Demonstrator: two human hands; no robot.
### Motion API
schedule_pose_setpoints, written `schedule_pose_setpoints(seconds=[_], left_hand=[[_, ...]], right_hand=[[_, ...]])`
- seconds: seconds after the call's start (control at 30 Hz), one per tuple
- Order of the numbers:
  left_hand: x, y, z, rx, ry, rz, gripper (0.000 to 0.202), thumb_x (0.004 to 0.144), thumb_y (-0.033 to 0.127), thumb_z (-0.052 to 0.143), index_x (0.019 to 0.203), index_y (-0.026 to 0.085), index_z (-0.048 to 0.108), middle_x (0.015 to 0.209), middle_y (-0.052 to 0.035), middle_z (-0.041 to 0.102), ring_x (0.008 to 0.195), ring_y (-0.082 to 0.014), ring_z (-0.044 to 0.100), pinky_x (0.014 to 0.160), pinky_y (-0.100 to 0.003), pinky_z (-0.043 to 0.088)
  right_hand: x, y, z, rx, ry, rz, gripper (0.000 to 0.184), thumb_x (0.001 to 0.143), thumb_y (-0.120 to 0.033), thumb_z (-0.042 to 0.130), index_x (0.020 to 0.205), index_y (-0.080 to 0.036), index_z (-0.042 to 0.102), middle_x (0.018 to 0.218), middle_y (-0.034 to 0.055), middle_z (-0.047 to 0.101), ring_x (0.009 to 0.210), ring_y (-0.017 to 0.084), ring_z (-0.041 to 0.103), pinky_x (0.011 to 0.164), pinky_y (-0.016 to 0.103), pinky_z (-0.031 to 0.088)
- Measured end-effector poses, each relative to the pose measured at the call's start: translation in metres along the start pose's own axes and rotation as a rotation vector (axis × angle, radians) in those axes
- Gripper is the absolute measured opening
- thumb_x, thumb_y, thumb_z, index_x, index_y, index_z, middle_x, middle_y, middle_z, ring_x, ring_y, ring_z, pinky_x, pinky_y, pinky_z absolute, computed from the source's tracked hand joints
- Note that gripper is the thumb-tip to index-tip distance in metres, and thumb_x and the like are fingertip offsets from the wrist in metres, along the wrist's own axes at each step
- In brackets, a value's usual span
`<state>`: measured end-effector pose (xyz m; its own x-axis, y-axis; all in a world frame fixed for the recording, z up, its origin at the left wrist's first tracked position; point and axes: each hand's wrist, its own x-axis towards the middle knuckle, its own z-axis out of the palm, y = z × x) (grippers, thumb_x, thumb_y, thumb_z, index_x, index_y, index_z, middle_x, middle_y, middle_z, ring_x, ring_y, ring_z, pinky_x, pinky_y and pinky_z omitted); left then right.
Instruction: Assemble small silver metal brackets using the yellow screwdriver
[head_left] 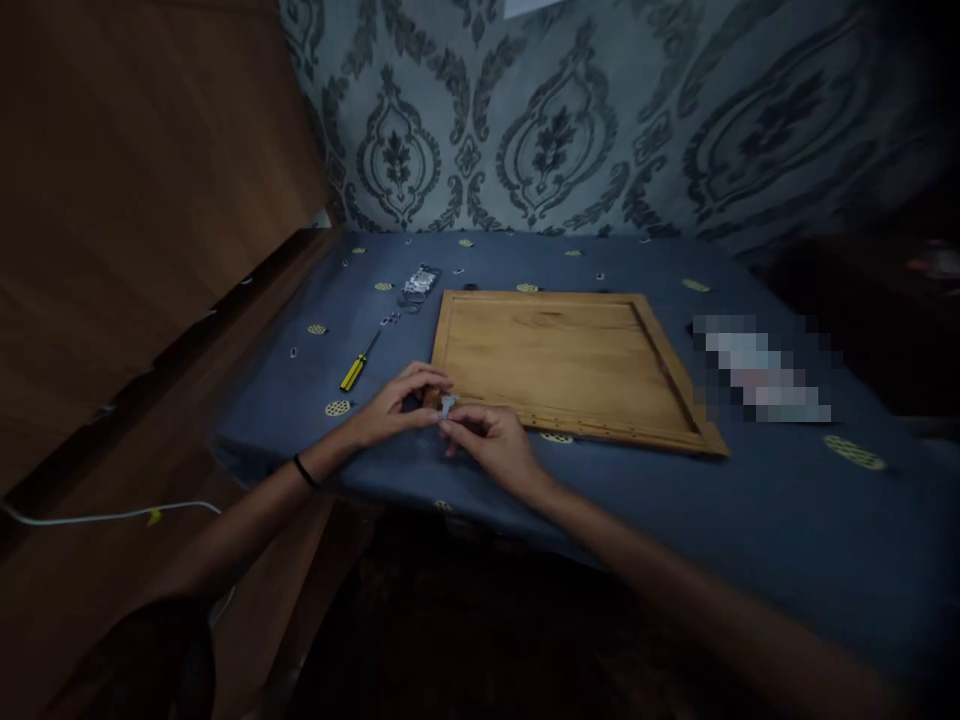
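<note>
Since there is only the head view, all of this comes from it: left hand [397, 405] and right hand [491, 445] meet at the near-left corner of a flat rectangular light-wood panel with a raised rim [562, 365]. Both are curled almost closed, fingertips pinched from either side on a small pale metal fitting [448, 405]. The fitting sits between the two hands, just off the panel corner and close to touching it; it is too small to read its shape or long axis. Left fingers also cover the corner itself, contact likely but not clear. The panel's long axis runs left to right, slightly skewed, and it extends away to the right of the hands. A yellow-handled screwdriver [358, 365] lies just left of the left hand, handle toward the person, tip pointing away and right; left hand is clearly the nearer one. Further back is a small heap of loose silvery metal hardware [418, 282], well apart from both hands. Thin black band [304, 470] on the left wrist. The surface is a blue cloth with yellow oval motifs [750, 500] over a table. Behind it hangs grey damask wallpaper [562, 130], with brown wood boarding [135, 200] on the left and a white cable [112, 517] lower left. Dim light, dark edges.
</note>
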<state>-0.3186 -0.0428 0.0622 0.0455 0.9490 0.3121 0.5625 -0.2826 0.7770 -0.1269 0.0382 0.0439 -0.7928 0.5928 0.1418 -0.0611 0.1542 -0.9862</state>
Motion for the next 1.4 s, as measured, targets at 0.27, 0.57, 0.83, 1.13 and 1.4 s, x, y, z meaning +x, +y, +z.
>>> schedule_pose_setpoints(seconds=[0.27,0.57,0.83,1.13,1.4], left_hand=[[-0.012,-0.006,0.002,0.05,-0.049,0.021,0.057,0.084,0.045,0.086,0.132,0.021,0.067,0.134,-0.0139,0.06,0.131,-0.0297,0.058,0.116,-0.049,0.046],[-0.014,-0.004,0.004,0.084,-0.067,0.04,0.049,0.091,0.049,0.08,0.13,0.023,0.066,0.136,-0.0146,0.06,0.132,-0.0304,0.058,0.114,-0.05,0.047],[-0.016,0.006,0.005,0.125,-0.075,0.007,0.045,0.097,0.049,0.073,0.132,0.024,0.062,0.135,-0.0141,0.061,0.129,-0.0304,0.058,0.111,-0.05,0.049],[-0.016,0.011,0.008,0.175,-0.064,-0.008,0.047,0.096,0.05,0.074,0.132,0.024,0.06,0.134,-0.0128,0.061,0.127,-0.0299,0.058,0.11,-0.048,0.05],[-0.015,0.015,0.007,0.188,-0.092,-0.079,0.049,0.094,0.051,0.076,0.131,0.024,0.061,0.135,-0.0122,0.062,0.129,-0.0312,0.058,0.11,-0.046,0.049]], right_hand=[[0.002,-0.003,-0.002,0.01,-0.059,0.035,0.043,0.079,-0.062,0.078,0.068,-0.02,0.071,0.056,-0.0039,0.06,0.039,0.008,0.048,0.043,0.023,0.037],[-0.005,-0.009,-0.007,-0.011,-0.082,0.117,0.037,0.088,-0.055,0.072,0.076,-0.02,0.076,0.055,-0.0034,0.057,0.039,0.008,0.041,0.039,0.022,0.031],[-0.015,-0.01,-0.011,-0.174,-0.049,0.046,0.022,0.096,-0.032,0.064,0.084,-0.024,0.081,0.063,-0.0005,0.071,0.049,0.013,0.06,0.048,0.025,0.045],[-0.013,-0.015,-0.038,-0.933,0.035,-0.625,0.017,0.102,-0.013,0.057,0.108,-0.013,0.073,0.089,0.0092,0.077,0.078,0.021,0.071,0.071,0.034,0.059],[-0.011,-0.01,-0.04,-0.916,0.025,-0.64,0.026,0.098,-0.009,0.061,0.119,-0.015,0.073,0.1,0.0115,0.075,0.088,0.023,0.066,0.075,0.039,0.056]])
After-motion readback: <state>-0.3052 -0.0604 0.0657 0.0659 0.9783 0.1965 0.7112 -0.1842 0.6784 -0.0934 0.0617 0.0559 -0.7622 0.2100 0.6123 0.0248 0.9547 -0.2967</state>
